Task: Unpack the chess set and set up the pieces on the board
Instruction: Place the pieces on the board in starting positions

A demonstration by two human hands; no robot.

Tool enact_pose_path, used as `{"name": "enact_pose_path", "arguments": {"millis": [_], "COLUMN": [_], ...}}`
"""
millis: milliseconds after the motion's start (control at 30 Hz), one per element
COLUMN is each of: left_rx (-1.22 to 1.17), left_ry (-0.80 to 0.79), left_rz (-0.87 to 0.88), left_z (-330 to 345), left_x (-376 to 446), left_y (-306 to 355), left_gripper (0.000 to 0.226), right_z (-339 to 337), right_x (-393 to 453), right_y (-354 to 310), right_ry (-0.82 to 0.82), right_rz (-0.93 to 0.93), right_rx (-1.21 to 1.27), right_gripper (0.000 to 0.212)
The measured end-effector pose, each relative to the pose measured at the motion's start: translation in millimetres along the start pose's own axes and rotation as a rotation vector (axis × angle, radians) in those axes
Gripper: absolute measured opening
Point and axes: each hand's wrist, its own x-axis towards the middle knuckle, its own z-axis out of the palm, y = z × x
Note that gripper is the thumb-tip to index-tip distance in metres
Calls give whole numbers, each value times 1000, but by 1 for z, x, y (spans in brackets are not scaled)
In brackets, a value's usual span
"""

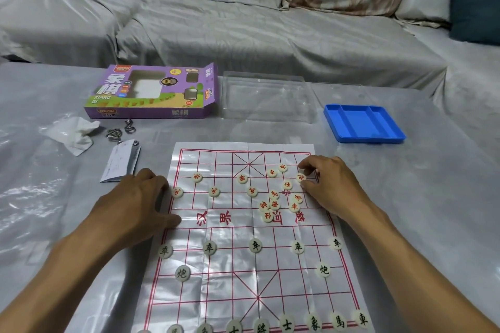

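board: thin printed plastic sheet [243, 230], lying flat on the covered table [405, 197]; fold creases show, glossy. Judged light and floppy, likely to slide or lift at the edges.
board axis: long axis runs near to far; river band with the red characters crosses left-right at the middle.
left hand: left hand [135, 203] lies palm-down on the sheet's left edge, level with the river, fingers slightly bent, holding nothing. Looks like it pins the sheet.
right hand: right hand [328, 184] at the far-right part of the grid, thumb and fingertips pinched on a red-marked piece [301, 177].
pieces, handling: small round cream discs, judged light, hard and smooth; will skid on the glossy sheet. Take by the rim, thumb against finger, and set down flat.
pieces, facing: no long axis, they are round. Character face up. Red characters read upside-down from the near side, black ones upright.
red side: loose red cluster [276, 203] right of centre, just far of the river; some discs touch. A few red pieces already stand singly along a far row. Far back rank bare.
black side: near half looks set out: front row [255, 245], two cannons [323, 269], back rank at the near edge, partly cut off by the frame.
progress: judged past halfway; red remains.
unpacked: purple box [151, 92], clear lid [267, 97], blue tray [364, 123], all at the far side of the table.
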Motion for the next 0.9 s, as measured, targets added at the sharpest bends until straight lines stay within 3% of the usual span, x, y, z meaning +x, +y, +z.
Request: {"name": "enact_pose_path", "arguments": {"millis": [167, 367, 600, 900], "left_rx": [-3, -1, -16, -10], "left_ry": [3, -3, 8, -7], "left_rz": [0, -3, 0, -2], "left_z": [-1, -1, -2, -3], "left_x": [-1, 0, -1, -2], "left_y": [0, 2, 0, 3], "left_gripper": [67, 68, 64, 63], "right_z": [-44, -44, -40, -41], "right_x": [0, -4, -3, -2], "right_y": [8, 9, 15, 15], "right_ry": [-60, -394, -378, -324], "right_rz": [107, 116, 113, 132], "right_rx": [96, -18, -1, -44], "right_gripper": [22, 32, 21, 26]}}
